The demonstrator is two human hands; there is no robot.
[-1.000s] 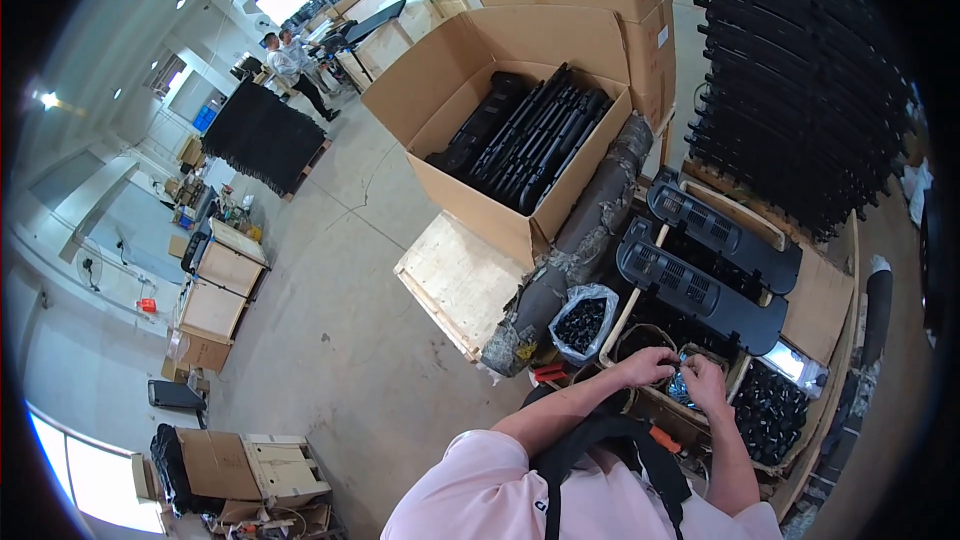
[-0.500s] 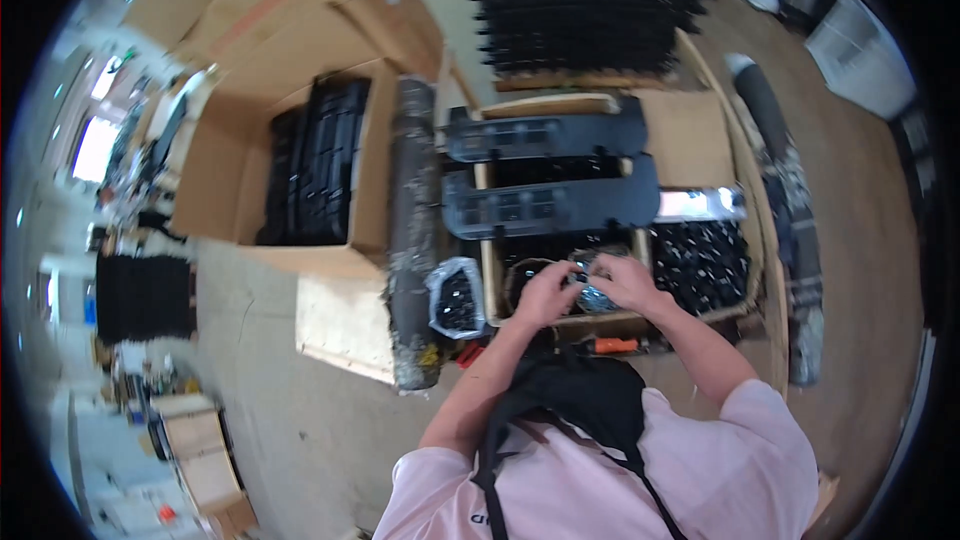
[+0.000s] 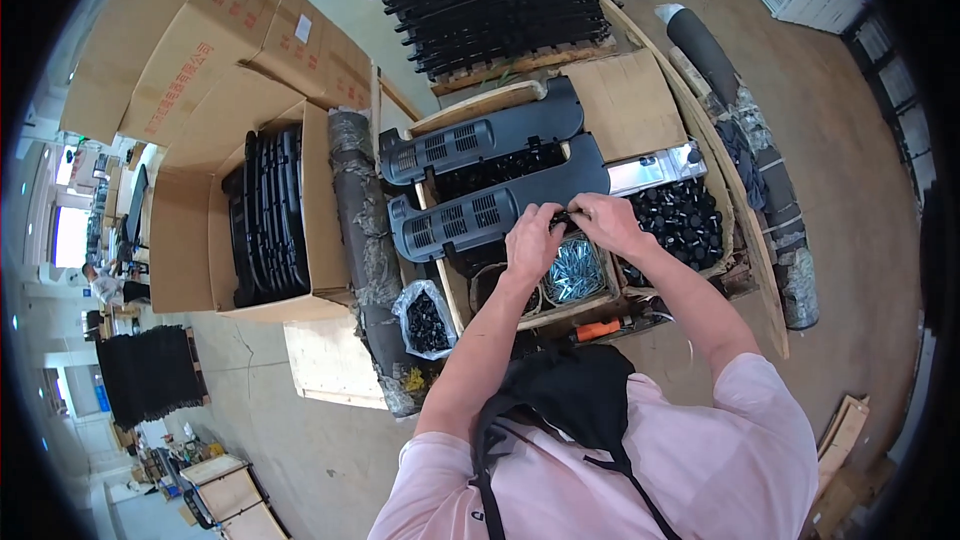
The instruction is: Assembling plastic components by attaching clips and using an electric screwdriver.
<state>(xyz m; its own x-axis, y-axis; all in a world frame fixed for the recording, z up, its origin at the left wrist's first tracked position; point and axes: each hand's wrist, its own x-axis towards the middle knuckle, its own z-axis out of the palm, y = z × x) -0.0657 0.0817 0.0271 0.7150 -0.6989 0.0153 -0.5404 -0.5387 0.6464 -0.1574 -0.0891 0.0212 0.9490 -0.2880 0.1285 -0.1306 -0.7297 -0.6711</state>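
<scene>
My left hand [image 3: 532, 240] and my right hand [image 3: 608, 224] meet with pinched fingers at the near edge of a dark grey vented panel [image 3: 455, 220]. Between the fingertips sits a small black part [image 3: 571, 221], largely covered by them, so its exact shape is hard to make out. Just below the hands is a bin of silvery screws [image 3: 575, 272]. Beside my right forearm lies a bin of black plastic pieces with roundish heads [image 3: 680, 225]. A second vented panel [image 3: 480, 143] rests across the bins farther back.
Left of the bins stand a plastic bag of small black parts [image 3: 425, 322], a wrapped roll [image 3: 357, 210] and a carton of upright black panels [image 3: 270, 215]. An orange-handled tool [image 3: 597, 330] lies at the near edge. Stacked black parts [image 3: 500, 0] fill the back. A person [image 3: 105, 285] is far left.
The view has turned, tilting the bins and panels. My hands have risen from over the screw bin to the near panel's edge, uncovering the screws; both still pinch together.
</scene>
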